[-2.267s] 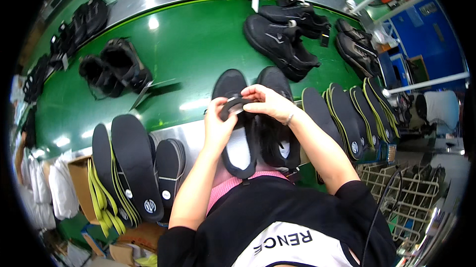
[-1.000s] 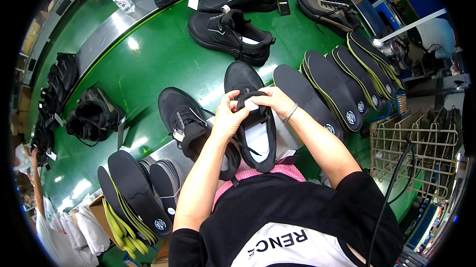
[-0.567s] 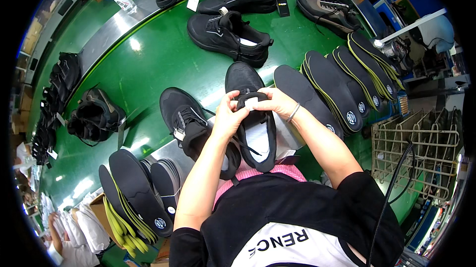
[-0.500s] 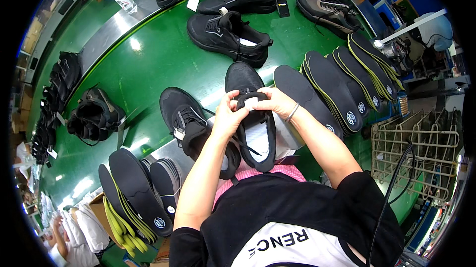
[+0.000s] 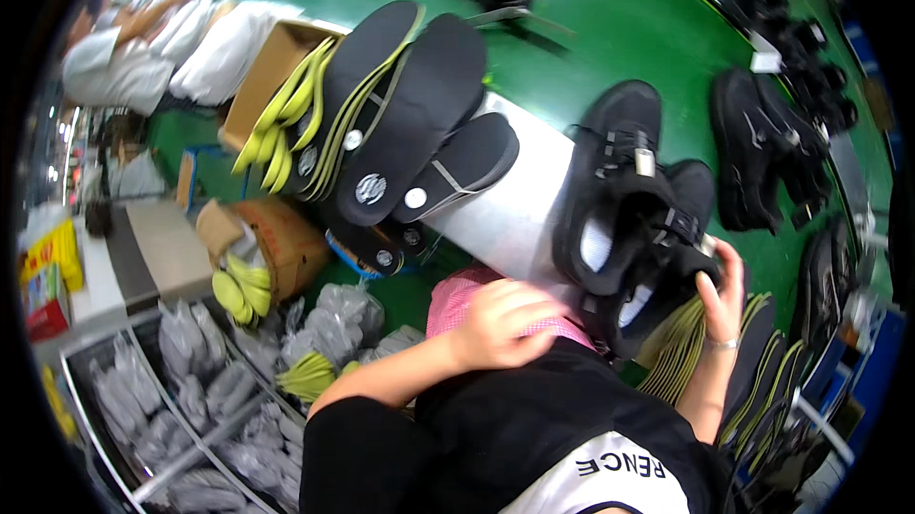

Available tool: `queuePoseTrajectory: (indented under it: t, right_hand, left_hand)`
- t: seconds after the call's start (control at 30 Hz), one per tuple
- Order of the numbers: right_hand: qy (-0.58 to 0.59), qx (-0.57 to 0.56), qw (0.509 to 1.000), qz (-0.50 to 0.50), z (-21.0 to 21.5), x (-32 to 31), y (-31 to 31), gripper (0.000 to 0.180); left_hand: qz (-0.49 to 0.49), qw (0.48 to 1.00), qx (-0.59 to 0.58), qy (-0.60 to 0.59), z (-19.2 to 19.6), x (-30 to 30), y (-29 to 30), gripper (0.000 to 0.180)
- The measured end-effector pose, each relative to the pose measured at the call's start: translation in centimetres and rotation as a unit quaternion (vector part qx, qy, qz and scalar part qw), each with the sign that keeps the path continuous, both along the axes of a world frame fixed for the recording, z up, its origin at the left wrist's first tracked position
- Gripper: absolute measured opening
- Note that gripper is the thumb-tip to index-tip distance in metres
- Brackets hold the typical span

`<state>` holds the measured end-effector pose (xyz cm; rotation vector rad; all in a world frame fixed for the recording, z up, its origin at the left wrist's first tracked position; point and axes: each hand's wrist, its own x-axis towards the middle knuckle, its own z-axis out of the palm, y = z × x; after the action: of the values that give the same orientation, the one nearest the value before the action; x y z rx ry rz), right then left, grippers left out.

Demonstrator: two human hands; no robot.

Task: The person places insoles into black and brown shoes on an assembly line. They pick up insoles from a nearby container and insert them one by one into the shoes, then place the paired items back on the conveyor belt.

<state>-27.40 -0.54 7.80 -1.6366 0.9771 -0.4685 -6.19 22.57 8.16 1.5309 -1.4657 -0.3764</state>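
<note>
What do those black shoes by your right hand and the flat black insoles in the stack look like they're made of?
Black shoes: probably matte synthetic or mesh fabric, judging by the dull woven look, straps and pale lining. Black insoles: likely foam with a smooth cloth top; thin, flat, yellow-green edges showing. The right hand touches one shoe.

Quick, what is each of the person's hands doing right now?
Left hand: holds nothing, fingers loosely curled, resting on the pink cloth at the person's front.
Right hand: fingers against the nearer black shoe; a full grip cannot be told.
</note>
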Motion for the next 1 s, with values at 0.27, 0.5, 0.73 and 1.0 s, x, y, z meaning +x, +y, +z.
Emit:
queuePoseTrajectory:
  t: [0.27, 0.5, 0.73, 1.0]
  right_hand:
    - [0.011, 0.118, 0.902, 0.415, 4.1, 11.6, 13.5, 0.029]
    - [0.248, 0.164, 0.919, 0.26, -25.9, 24.6, 29.4, 0.048]
    - [0.29, 0.349, 0.884, 0.113, -37.3, 29.9, 32.6, 0.066]
    - [0.158, 0.576, 0.73, 0.333, -20.2, 21.9, 28.9, 0.047]
  left_hand:
    - [0.617, 0.651, 0.372, 0.24, -23.6, 5.6, 21.9, 0.056]
    - [0.684, 0.461, 0.482, 0.296, -28.9, 14.6, 19.3, 0.099]
    - [0.712, 0.547, 0.306, 0.317, -32.5, 15.7, 23.0, 0.098]
    - [0.501, 0.514, -0.155, 0.679, -18.8, 9.9, 26.5, 0.064]
